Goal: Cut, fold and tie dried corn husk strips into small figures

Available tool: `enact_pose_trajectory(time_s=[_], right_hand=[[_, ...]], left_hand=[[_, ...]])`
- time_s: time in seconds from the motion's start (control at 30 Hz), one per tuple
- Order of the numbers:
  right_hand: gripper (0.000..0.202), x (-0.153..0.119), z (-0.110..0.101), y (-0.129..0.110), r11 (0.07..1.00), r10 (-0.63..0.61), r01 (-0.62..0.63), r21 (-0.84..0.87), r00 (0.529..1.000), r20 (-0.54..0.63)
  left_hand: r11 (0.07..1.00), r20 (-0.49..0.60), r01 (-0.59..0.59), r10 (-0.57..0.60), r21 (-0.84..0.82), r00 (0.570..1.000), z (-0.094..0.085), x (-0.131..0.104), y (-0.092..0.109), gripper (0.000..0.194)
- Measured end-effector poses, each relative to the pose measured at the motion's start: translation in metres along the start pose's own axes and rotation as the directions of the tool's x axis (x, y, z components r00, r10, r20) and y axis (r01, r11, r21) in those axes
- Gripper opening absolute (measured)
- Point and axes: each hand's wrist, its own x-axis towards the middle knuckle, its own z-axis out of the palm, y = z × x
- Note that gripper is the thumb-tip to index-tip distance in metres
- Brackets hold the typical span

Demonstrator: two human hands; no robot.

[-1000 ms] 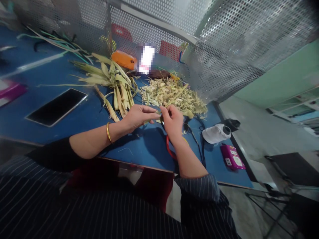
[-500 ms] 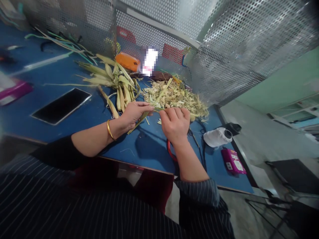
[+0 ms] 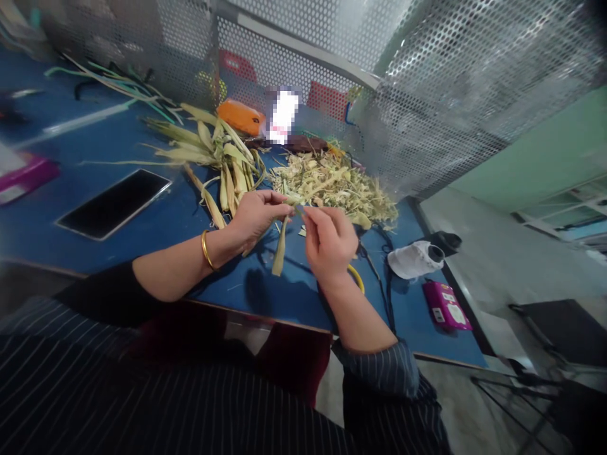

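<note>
My left hand (image 3: 253,218), with a gold bangle at its wrist, pinches a pale green husk strip (image 3: 279,253) that hangs down from its fingertips. Close beside it, my right hand (image 3: 329,243) is closed at the fingertips; something small between the two hands is too blurred to make out. Behind them spreads a heap of shredded husk pieces (image 3: 332,186). A bundle of long dried husks (image 3: 227,151) lies beyond my left hand. Part of a yellow ring (image 3: 355,278) shows beside my right wrist.
On the blue table (image 3: 118,139) lie a phone (image 3: 114,203), green and white strips (image 3: 118,85) and an orange packet (image 3: 241,117). To the right are a white thread cone (image 3: 412,260) and a pink pack (image 3: 446,306). A perforated metal screen (image 3: 303,47) stands behind.
The husk strip now hangs straight down below my left fingertips instead of slanting under the palm. My right fingers have turned into a pinch. A yellow ring part shows where red showed before.
</note>
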Motion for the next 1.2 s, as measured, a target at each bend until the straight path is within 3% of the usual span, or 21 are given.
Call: enact_pose_trajectory(time_s=[0.07,0.2,0.33,0.4,0.5,0.57,0.63,0.7,0.8,0.9,1.0,1.1,1.2], right_hand=[[0.021,0.003,-0.002,0.005,0.996,-0.009,0.01,-0.093,1.0,0.01],[0.021,0.01,-0.002,0.016,0.98,-0.121,0.152,-0.132,0.969,0.216],[0.024,0.015,-0.004,0.023,0.92,-0.311,0.372,-0.127,0.886,0.343],[0.023,0.015,-0.004,0.025,0.914,-0.33,0.39,-0.115,0.877,0.348],[0.02,0.013,-0.001,0.024,0.964,-0.233,0.26,-0.059,0.929,0.288],[0.013,0.011,0.003,0.022,0.997,-0.078,0.071,0.034,0.966,0.248],[0.008,0.008,0.008,0.019,0.976,0.109,-0.15,0.158,0.965,0.239],[0.006,0.007,0.009,0.018,0.915,0.23,-0.296,0.273,0.941,0.247],[0.011,0.012,0.002,0.024,0.889,0.209,-0.279,0.363,0.953,0.219],[0.02,0.021,-0.013,0.044,0.958,0.133,-0.172,0.228,0.975,0.18],[0.021,0.024,-0.021,0.064,0.978,0.1,-0.155,0.142,0.936,0.337],[0.031,0.021,-0.018,0.066,0.901,0.064,-0.244,0.36,0.893,0.446],[0.024,0.017,-0.01,0.049,0.791,0.045,-0.246,0.561,0.937,0.347]], left_hand=[[0.993,0.09,-0.057,0.048,0.102,0.995,-0.002,0.0,-0.002,0.016],[0.96,0.204,-0.084,0.028,0.266,0.978,-0.005,-0.001,0.0,0.01],[0.961,0.233,-0.035,-0.032,0.276,0.972,-0.005,-0.001,0.004,0.01],[0.964,0.253,-0.015,-0.055,0.267,0.966,-0.004,-0.002,0.008,0.01],[0.963,0.269,0.008,-0.083,0.269,0.96,-0.002,-0.005,0.014,0.009],[0.961,0.275,0.017,-0.096,0.277,0.957,-0.002,-0.006,0.016,0.008],[0.964,0.283,0.016,-0.094,0.265,0.954,-0.003,-0.006,0.016,0.009],[0.972,0.284,0.014,-0.083,0.236,0.955,-0.003,-0.005,0.013,0.01],[0.982,0.202,0.066,-0.102,0.176,0.974,-0.004,-0.001,0.01,0.01],[0.982,0.066,0.185,-0.188,0.048,0.98,-0.005,0.003,0.012,0.012],[0.967,0.02,0.244,-0.244,-0.067,0.97,-0.007,0.007,0.017,0.014],[0.96,0.001,0.255,-0.257,-0.112,0.966,-0.008,0.008,0.02,0.013],[0.975,-0.019,0.219,-0.22,-0.044,0.975,-0.009,0.008,0.015,0.013]])
